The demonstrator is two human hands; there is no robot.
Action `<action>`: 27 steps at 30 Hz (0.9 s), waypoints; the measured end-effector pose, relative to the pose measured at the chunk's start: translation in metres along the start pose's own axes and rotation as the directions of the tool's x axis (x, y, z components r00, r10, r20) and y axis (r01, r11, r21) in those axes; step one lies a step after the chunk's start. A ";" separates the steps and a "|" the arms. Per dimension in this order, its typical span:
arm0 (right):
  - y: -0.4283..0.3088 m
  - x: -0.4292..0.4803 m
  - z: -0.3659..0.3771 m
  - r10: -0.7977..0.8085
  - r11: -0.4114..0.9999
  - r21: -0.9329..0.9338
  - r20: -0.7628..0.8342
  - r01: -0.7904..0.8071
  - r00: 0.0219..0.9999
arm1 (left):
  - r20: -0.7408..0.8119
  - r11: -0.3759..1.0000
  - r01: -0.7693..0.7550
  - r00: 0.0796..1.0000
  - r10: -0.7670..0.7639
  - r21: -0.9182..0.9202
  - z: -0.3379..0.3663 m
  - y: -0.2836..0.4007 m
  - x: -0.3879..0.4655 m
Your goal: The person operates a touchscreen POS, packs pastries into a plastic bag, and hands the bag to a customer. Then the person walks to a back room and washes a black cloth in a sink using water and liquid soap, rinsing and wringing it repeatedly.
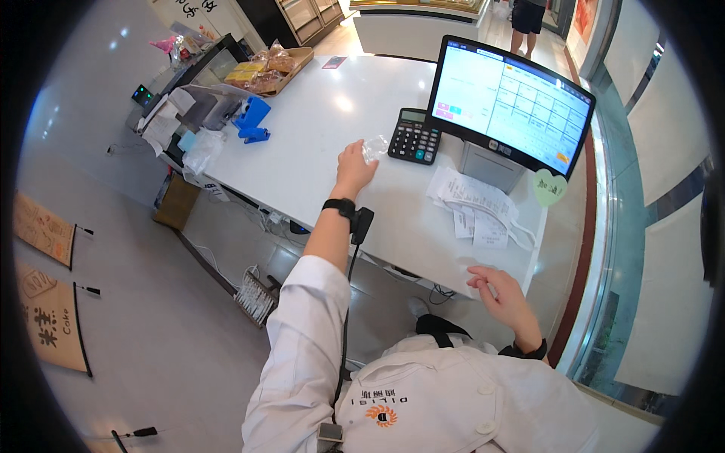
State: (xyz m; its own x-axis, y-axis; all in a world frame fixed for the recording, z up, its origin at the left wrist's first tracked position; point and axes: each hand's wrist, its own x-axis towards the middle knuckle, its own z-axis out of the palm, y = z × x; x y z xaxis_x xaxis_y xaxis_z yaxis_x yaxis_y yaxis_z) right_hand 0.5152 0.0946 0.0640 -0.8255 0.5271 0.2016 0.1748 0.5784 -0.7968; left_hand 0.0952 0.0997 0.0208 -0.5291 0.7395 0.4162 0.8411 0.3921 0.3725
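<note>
My left hand (354, 170) reaches across the white counter (294, 170), its fingers and thumb around the near side of a small clear plastic piece (375, 148), perhaps a wrapper or lid. A black desk calculator (415, 136) lies just right of that piece. Close to the counter's front edge, my right hand (498, 294) hovers with loosely bent fingers and holds nothing. Beyond it a pile of white printed paper slips (478, 204) rests at the foot of a lit monitor (510, 102). A black band and a small device are strapped to my left wrist.
Packaged bread fills a cardboard tray (297, 59) at the far left. A blue stapler (254, 135), a plastic bag (203, 150) and papers (170, 116) crowd the left end. A cable (348, 300) runs along my left arm. A person's legs (524, 34) show in the background.
</note>
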 end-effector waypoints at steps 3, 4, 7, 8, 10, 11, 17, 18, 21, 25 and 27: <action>0.002 0.024 0.010 0.002 0.999 0.041 -0.081 0.002 0.997 | 0.106 0.984 0.029 0.993 -0.048 0.174 0.017 -0.010 0.018; 0.003 0.031 0.012 0.030 0.999 0.038 -0.106 -0.026 0.994 | 0.159 0.980 0.023 0.986 -0.054 0.195 0.018 -0.015 0.021; 0.002 0.045 0.014 0.027 0.991 0.131 -0.140 -0.009 0.990 | 0.235 0.994 0.108 0.965 -0.113 0.035 0.006 -0.028 0.022; 0.001 0.050 0.013 0.031 0.993 0.121 -0.129 -0.015 0.991 | 0.277 0.976 0.210 0.942 -0.187 -0.058 -0.003 -0.031 0.021; -0.002 0.061 0.014 0.022 0.995 0.097 -0.106 -0.012 0.994 | 0.407 0.744 0.491 0.857 -0.317 -0.454 -0.023 -0.031 0.013; -0.005 0.069 0.016 0.034 0.993 0.114 -0.104 -0.022 0.994 | 0.500 0.422 0.603 0.798 -0.337 -0.677 -0.037 -0.029 0.007; -0.056 0.151 0.077 0.140 0.907 0.411 -0.094 -0.090 0.986 | 0.590 -0.183 0.562 0.784 -0.194 -0.807 -0.142 -0.030 -0.046; -0.070 0.170 0.094 0.121 0.875 0.480 -0.088 -0.064 0.989 | 0.564 -0.173 0.539 0.806 -0.180 -0.825 -0.158 -0.033 -0.055; -0.119 0.225 0.153 0.063 0.748 0.659 0.049 -0.080 0.997 | 0.465 -0.075 0.460 0.861 -0.205 -0.885 -0.197 -0.054 -0.082; -0.181 0.269 0.230 -0.023 0.605 0.777 0.235 -0.173 0.972 | 0.419 -0.060 0.417 0.878 -0.233 -0.907 -0.239 -0.100 -0.120; -0.206 0.274 0.262 -0.012 0.605 0.775 0.242 -0.185 0.970 | 0.378 -0.087 0.367 0.903 -0.206 -0.926 -0.260 -0.126 -0.138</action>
State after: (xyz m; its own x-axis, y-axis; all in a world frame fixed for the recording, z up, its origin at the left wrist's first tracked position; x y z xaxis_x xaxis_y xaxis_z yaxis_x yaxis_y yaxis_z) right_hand 0.1121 -0.0430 0.1343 -0.9328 0.3540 0.0676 -0.1570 -0.2303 -0.9604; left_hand 0.0328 -0.1939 0.1327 -0.6088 0.7932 -0.0145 -0.3718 -0.2692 0.8884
